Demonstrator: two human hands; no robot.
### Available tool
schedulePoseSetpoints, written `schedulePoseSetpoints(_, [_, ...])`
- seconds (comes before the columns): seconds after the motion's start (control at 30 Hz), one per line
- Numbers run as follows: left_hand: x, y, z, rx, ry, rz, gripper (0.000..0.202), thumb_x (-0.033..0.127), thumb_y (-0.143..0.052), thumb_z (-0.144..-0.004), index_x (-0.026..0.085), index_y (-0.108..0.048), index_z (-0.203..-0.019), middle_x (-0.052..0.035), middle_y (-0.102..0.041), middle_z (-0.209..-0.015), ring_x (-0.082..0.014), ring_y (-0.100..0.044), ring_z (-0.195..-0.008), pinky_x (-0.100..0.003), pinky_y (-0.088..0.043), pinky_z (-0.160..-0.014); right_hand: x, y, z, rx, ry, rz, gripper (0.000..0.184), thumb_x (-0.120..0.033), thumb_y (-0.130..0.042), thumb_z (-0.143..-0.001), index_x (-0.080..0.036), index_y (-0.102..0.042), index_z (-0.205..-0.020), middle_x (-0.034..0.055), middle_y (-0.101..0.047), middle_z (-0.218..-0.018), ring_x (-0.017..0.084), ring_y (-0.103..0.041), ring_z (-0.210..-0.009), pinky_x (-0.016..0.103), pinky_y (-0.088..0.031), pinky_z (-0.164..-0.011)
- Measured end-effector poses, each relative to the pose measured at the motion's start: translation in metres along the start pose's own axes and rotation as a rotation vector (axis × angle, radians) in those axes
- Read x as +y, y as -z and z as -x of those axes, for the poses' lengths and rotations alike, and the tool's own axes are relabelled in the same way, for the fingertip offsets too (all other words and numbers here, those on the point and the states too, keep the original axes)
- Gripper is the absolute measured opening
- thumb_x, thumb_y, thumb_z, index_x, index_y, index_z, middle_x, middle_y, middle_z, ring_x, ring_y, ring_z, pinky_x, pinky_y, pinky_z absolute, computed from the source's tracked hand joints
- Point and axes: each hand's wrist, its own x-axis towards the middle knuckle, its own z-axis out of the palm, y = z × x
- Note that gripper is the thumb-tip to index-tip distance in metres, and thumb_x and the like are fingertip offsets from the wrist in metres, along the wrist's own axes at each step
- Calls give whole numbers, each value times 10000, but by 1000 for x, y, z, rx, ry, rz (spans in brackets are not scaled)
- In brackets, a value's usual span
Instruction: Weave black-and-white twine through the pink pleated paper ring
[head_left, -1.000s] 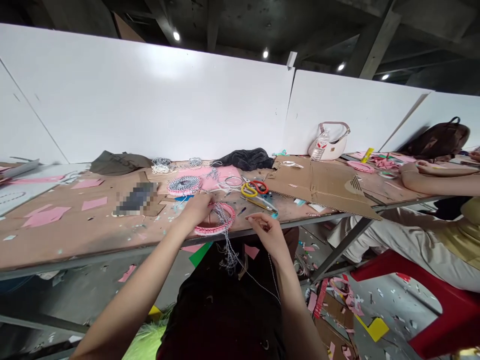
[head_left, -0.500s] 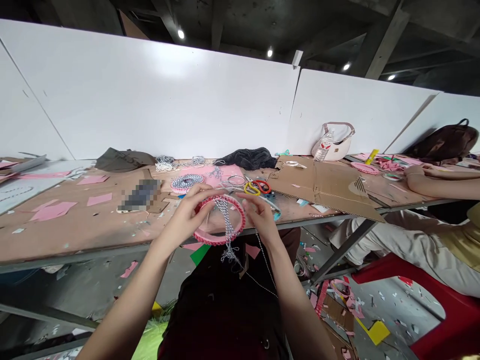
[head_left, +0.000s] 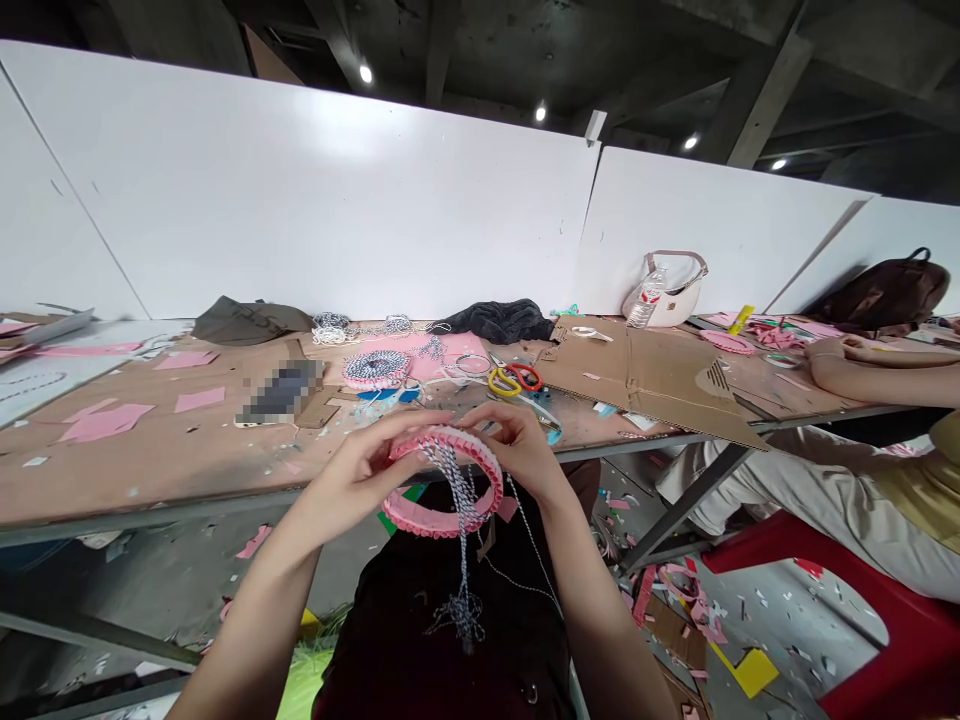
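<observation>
A pink ring [head_left: 424,522] with a ruffled edge is held tilted above my lap, just off the table's front edge. My left hand [head_left: 364,472] grips its left rim, thumb inside and fingers behind. My right hand [head_left: 523,452] is closed at the upper right rim with fingertips bent; what lies under them is partly hidden. Black-and-white cord [head_left: 454,478] crosses the ring's opening in several strands and hangs below in a tangled bunch [head_left: 461,615]. One thin strand runs down beside my right wrist.
On the table [head_left: 225,455] lie yellow- and red-handled scissors [head_left: 504,381], a round cord-wound piece [head_left: 376,367], a phone [head_left: 281,392], pink paper pieces [head_left: 109,422], a cap [head_left: 251,320] and a cardboard sheet [head_left: 660,375]. Another person's forearm [head_left: 862,378] rests at the right.
The ring has dropped lower and tipped, showing more of its outer side. The tangled cord end hangs lower. My right fingers have curled in over the ring's top.
</observation>
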Motion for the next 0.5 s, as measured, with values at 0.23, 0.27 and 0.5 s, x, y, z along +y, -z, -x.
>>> schedulePoseSetpoints(0.23, [-4, 11, 9, -152, 123, 109, 393, 210, -788, -755, 262, -772, -1144, -65, -780, -980, -195, -697, -780, -253, -564, -648, -9, 4, -13, 204, 156, 166, 127, -346, -688, -850, -220, -674, -854, 4, -640, -870, 66, -394, -519, 183, -248, -406])
schedulePoseSetpoints(0.27, [-5, 13, 11, -153, 120, 103, 393, 194, -791, -744, 256, -773, -1132, -61, -779, -952, -189, -690, -754, -241, -555, -613, -9, 7, -16, 217, 166, 184, 125, -343, -684, -850, -219, -671, -861, 2, -641, -872, 59, -365, -495, 189, -227, -399])
schedulePoseSetpoints(0.5, [3, 27, 25, -124, -10, 32, 383, 127, -760, -751, 316, -782, -1084, -25, -807, -997, -180, -729, -762, -228, -580, -620, -37, 28, -77, 301, 295, 322, 46, -242, -625, -853, -199, -636, -841, 12, -641, -844, 102, -492, -629, 215, -355, -501])
